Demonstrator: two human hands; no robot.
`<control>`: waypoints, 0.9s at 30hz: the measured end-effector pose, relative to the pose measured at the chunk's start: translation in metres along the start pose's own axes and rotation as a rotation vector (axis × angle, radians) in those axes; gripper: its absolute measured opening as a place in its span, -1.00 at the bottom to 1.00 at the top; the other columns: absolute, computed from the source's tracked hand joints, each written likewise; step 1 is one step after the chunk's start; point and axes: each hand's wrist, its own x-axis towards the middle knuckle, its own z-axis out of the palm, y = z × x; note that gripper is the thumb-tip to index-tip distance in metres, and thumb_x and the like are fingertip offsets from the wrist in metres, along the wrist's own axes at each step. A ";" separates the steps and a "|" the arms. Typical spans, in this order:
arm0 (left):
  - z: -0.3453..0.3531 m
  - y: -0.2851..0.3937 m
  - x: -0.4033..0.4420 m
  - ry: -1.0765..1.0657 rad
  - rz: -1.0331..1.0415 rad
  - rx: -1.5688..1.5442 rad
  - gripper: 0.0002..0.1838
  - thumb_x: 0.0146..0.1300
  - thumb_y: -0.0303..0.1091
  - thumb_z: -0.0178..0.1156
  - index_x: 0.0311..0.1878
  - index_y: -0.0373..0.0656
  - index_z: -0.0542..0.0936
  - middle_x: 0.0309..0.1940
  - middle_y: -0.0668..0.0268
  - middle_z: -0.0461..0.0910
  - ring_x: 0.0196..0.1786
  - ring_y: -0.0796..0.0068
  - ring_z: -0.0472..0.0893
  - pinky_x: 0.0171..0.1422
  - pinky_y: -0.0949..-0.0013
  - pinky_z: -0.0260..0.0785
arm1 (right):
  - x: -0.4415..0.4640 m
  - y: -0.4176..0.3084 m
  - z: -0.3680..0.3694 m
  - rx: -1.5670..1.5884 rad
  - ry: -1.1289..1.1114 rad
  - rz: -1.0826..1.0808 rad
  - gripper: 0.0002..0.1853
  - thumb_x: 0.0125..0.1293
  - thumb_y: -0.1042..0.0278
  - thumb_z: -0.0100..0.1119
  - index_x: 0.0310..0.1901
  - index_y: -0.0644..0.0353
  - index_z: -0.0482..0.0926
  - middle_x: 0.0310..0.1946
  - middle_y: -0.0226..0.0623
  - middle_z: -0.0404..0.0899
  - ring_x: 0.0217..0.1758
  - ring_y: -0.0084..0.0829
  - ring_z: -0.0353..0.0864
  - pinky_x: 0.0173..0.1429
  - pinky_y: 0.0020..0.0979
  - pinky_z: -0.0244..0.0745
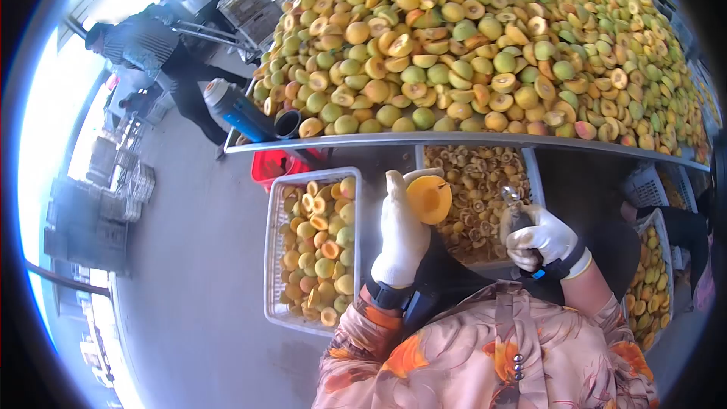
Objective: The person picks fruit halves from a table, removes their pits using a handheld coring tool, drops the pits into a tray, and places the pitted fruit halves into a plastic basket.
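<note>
My left hand (401,231), in a white glove, grips a yellow peach half (429,199) between thumb and fingers. Its cut face is turned up toward me, with a darker hollow near the middle. Closed around the dark handle of a pitting spoon (521,220) is my right hand (541,238), also gloved; the tool's small metal end points away from me. Below and between the hands stands a crate of brownish pits and scraps (477,189). To the left, a white crate (270,257) holds several peach halves.
A metal-edged table (454,138) carries a large heap of halved peaches (469,53). A blue thermos (241,112) and dark cup (288,123) stand at its left corner, above a red container (273,167). Another peach crate (650,280) is at right. A person (163,60) stands at upper left.
</note>
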 end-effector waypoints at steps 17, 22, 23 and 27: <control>-0.264 -0.057 -0.161 0.239 -0.209 1.465 -0.65 0.25 -0.30 0.21 0.08 -0.19 0.61 0.05 -0.15 0.57 0.03 -0.19 0.60 0.14 -0.02 0.48 | 0.040 0.063 -0.012 -0.726 0.314 0.201 -0.77 0.29 0.37 0.27 -0.11 0.25 0.48 -0.57 -0.47 0.42 -0.74 -0.62 0.36 -0.66 -0.50 0.29; -0.308 -0.112 -0.171 0.327 -0.234 1.476 -0.75 0.26 -0.20 0.29 -0.11 -0.14 0.63 -0.06 0.00 0.59 -0.01 -0.14 0.61 0.05 -0.05 0.48 | 0.045 0.064 -0.016 -0.794 0.293 0.209 -0.72 0.30 0.36 0.30 -0.05 0.28 0.50 -0.54 -0.46 0.45 -0.69 -0.63 0.40 -0.59 -0.51 0.33; -0.307 -0.108 -0.162 0.277 -0.280 1.529 -0.74 0.22 -0.19 0.33 -0.15 -0.15 0.62 -0.06 0.03 0.60 0.01 -0.11 0.61 0.06 -0.04 0.48 | 0.044 0.063 -0.018 -0.834 0.288 0.246 -0.63 0.31 0.31 0.31 0.07 0.30 0.52 -0.49 -0.44 0.50 -0.64 -0.62 0.45 -0.53 -0.49 0.38; -0.314 -0.118 -0.140 0.221 -0.422 1.643 -0.81 0.22 -0.29 0.27 -0.22 -0.21 0.68 -0.05 -0.06 0.63 0.03 -0.13 0.65 0.12 -0.04 0.52 | 0.048 0.071 -0.031 -0.856 0.221 0.148 -0.49 0.32 0.23 0.32 0.21 0.34 0.49 -0.45 -0.40 0.56 -0.54 -0.59 0.52 -0.43 -0.44 0.46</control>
